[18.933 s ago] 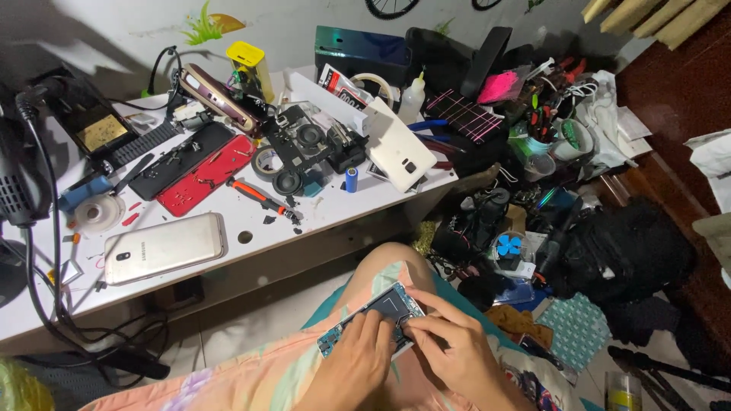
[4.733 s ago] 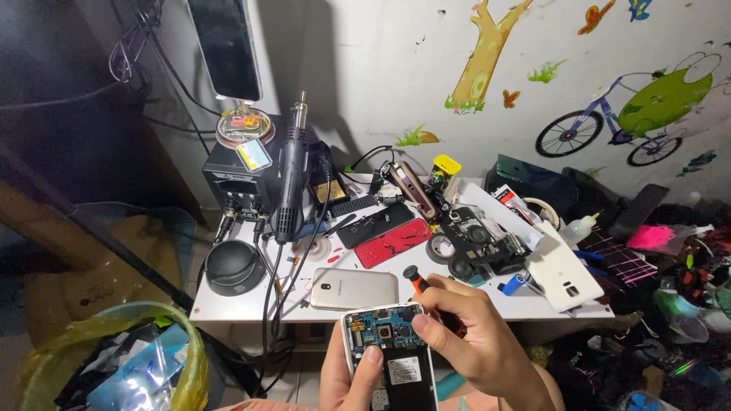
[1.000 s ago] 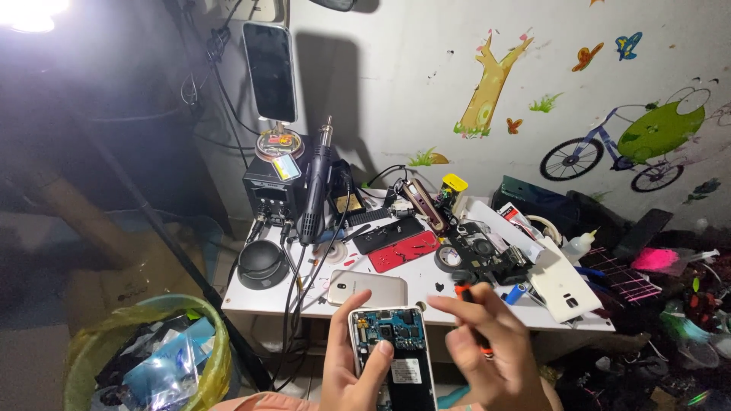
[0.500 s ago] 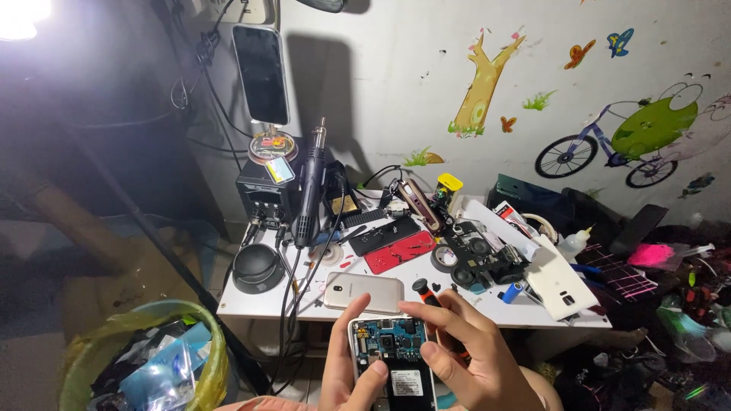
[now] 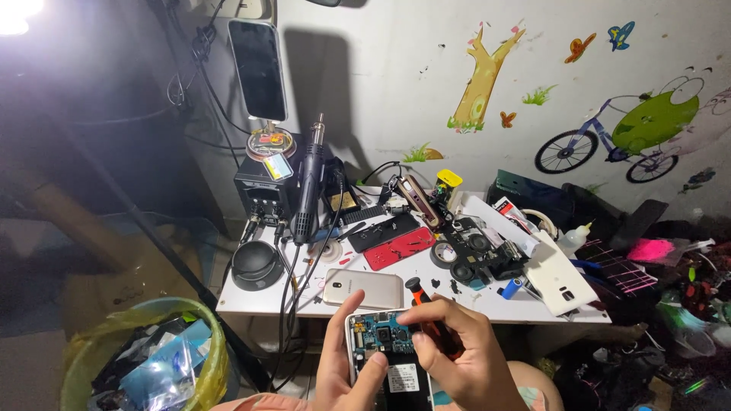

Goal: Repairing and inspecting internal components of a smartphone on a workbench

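My left hand (image 5: pixel 344 365) grips an opened smartphone (image 5: pixel 384 356) by its left edge, its blue circuit board and battery exposed. My right hand (image 5: pixel 455 352) holds a small screwdriver (image 5: pixel 428 316) with an orange and black handle, its tip down at the phone's upper right part. Both hands hover low in the view, just in front of the white table (image 5: pixel 487 301).
On the table lie a gold phone (image 5: pixel 363 288), a red phone back (image 5: pixel 400 248), a white phone (image 5: pixel 557 272), a hot-air station (image 5: pixel 265 189) with its wand (image 5: pixel 310 186) and tangled cables. A phone (image 5: pixel 258 70) stands upright on a holder. A yellow-lined bin (image 5: pixel 145 358) stands at left; clutter fills the right.
The view has tilted slightly. My right hand has settled the screwdriver against the phone's top right, after hovering with fingers spread half a second ago. The left hand keeps its grip.
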